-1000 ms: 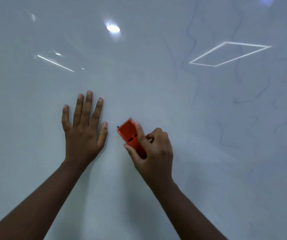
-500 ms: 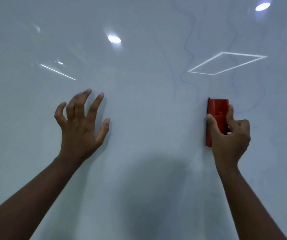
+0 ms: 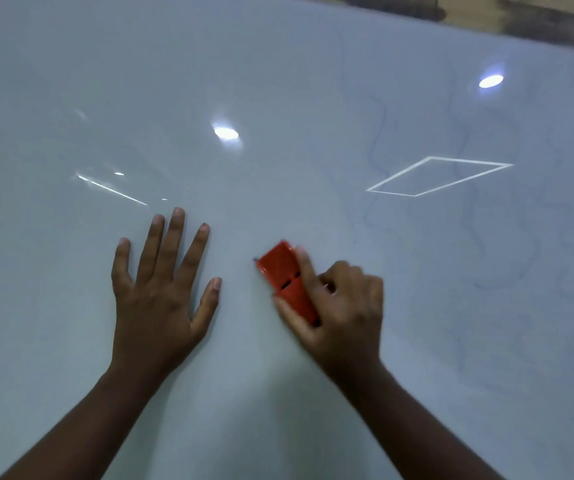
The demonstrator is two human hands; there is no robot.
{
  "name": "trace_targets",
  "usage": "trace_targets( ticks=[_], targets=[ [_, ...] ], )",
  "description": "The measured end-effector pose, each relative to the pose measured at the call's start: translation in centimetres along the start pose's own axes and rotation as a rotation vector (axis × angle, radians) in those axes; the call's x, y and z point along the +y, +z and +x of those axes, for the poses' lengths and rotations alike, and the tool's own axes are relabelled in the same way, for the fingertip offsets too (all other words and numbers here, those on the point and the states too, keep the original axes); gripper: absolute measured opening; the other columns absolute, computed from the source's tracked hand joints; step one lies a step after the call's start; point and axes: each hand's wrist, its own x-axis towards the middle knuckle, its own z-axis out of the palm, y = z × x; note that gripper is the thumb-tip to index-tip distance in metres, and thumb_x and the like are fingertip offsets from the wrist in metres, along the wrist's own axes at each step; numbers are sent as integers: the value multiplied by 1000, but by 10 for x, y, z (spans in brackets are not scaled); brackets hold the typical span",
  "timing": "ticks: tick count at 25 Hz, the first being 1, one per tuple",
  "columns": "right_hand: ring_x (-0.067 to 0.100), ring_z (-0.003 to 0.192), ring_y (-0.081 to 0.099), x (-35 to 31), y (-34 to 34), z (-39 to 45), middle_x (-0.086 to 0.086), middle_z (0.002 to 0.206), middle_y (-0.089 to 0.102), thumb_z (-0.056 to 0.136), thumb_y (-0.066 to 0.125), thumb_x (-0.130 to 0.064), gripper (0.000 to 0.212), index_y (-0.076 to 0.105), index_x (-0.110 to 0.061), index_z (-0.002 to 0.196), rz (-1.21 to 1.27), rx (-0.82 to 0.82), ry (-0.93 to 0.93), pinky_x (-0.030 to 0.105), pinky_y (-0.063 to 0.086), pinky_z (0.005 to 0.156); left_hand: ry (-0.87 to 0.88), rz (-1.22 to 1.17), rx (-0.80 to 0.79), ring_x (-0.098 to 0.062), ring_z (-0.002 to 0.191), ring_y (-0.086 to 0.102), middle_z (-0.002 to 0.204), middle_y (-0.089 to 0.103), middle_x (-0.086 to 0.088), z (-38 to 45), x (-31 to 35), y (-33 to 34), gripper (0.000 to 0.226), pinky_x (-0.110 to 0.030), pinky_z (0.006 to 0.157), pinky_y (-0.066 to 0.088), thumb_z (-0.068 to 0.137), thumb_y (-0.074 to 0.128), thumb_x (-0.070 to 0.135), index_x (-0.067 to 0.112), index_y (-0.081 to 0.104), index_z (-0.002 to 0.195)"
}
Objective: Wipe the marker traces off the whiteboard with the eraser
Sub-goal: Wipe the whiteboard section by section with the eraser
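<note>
The whiteboard fills almost the whole view. Faint blue wavy marker traces run down its right half. My right hand grips a red-orange eraser and holds it against the board near the middle, tilted up to the left and blurred. My left hand lies flat on the board to the left of the eraser, fingers spread and straight.
Ceiling lights reflect as bright spots and a white quadrilateral outline on the glossy surface. Beyond the board's top right edge shows a brown, dark-streaked wall.
My right hand has swept the eraser from the right back to the middle and tilted it leftwards. My left hand's fingers have flattened onto the board. The view has tilted upward.
</note>
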Motion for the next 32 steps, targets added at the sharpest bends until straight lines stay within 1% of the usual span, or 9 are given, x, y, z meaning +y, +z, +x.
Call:
trace_targets(
  ticks=[4,7,9,11,13,18,22,26,32],
  targets=[
    [33,73,52,62,-10,13,10,84,50,94,67,-51,59,64,-15,140,-62,65,165,44,42,67,9,3,-3,-32,164,19,177,18,-13,0,-1,0,67,-64,129,14,108,40,45,16,31,168],
    [31,71,50,112,-24,17,10,86,47,92,69,-52,62,62,-17,143,-52,151,388,53,49,68,-7,-1,2,-32,164,19,177,17,-13,0,2,0,67,-66,128,16,107,41,43,16,31,168],
    [26,73,48,129,-24,27,7,88,46,92,69,-53,64,60,-18,145,-30,191,525,56,51,72,-10,-1,3,-33,164,19,178,17,-13,0,4,1,68,-67,128,16,107,40,43,16,31,168],
    [28,74,47,124,-17,40,8,87,46,91,70,-50,63,60,-18,144,-48,207,547,55,50,71,-14,6,0,-33,164,18,178,16,-13,0,4,0,68,-67,127,16,106,40,42,15,30,168],
    [32,73,48,91,-5,50,10,83,45,90,71,-46,61,62,-16,143,-48,184,455,50,46,67,-24,20,-7,-33,164,18,178,17,-13,1,6,-1,68,-67,127,16,106,39,42,15,31,168],
    [26,75,48,-22,17,41,8,85,53,95,65,-49,60,60,-16,145,72,20,-8,36,36,69,-14,19,-20,-33,164,20,177,18,-13,4,5,-7,69,-66,127,18,105,40,44,15,33,167],
    [23,73,51,-6,19,64,5,84,55,94,64,-54,60,61,-20,144,22,23,-84,37,38,66,-17,17,61,-34,163,21,177,21,-14,32,3,-15,71,-66,126,18,102,43,43,12,35,166],
    [27,71,51,55,8,82,4,82,49,90,63,-54,58,65,-23,140,-32,100,143,40,41,66,-26,43,100,-31,164,19,177,19,-12,86,-23,-11,68,-65,127,15,105,39,41,11,34,166],
    [25,69,48,118,-2,104,4,80,43,84,83,-40,59,67,-20,137,-37,219,499,48,50,71,-38,42,91,-29,164,18,178,15,-10,96,-34,5,68,-66,128,15,106,34,40,14,28,168]
  ],
)
